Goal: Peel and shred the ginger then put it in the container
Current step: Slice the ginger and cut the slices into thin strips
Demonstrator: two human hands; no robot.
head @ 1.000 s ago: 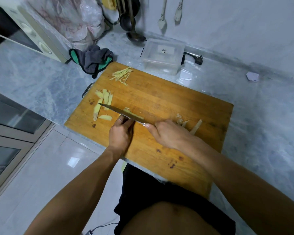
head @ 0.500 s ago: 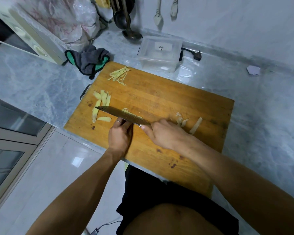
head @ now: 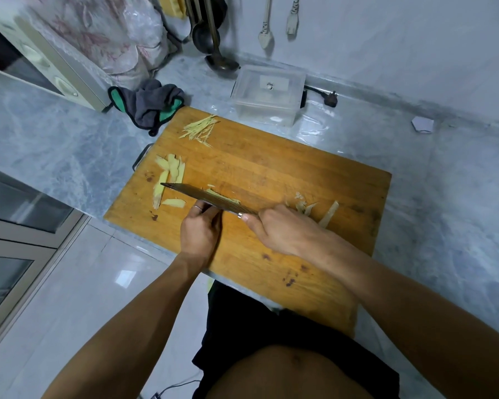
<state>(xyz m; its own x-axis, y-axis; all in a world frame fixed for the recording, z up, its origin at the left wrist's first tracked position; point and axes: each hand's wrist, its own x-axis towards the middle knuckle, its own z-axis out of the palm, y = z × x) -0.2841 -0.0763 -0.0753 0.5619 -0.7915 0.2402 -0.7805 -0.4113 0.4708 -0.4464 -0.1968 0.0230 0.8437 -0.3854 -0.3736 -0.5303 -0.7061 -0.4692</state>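
On the wooden cutting board [head: 285,174] my right hand [head: 283,231] grips the handle of a knife [head: 205,197], its blade pointing left. My left hand [head: 200,228] sits just behind the blade with fingers curled, holding down a ginger slice [head: 222,195] that shows beyond the blade. Several flat ginger slices [head: 170,171] lie at the board's left. A pile of fine ginger shreds [head: 200,129] lies at the far left corner. Peelings [head: 314,208] lie right of my right hand. A clear plastic container [head: 268,93] stands beyond the board.
A grey and green cloth [head: 150,103] lies left of the board's far corner. A microwave [head: 43,61] stands at far left, ladles [head: 213,38] hang by the wall, and a black plug [head: 330,97] lies behind the container. Counter edge runs under the board's near side.
The knife blade has tilted so more of its flat side shows, and shifted slightly over the ginger slice. Both hands stay in nearly the same place.
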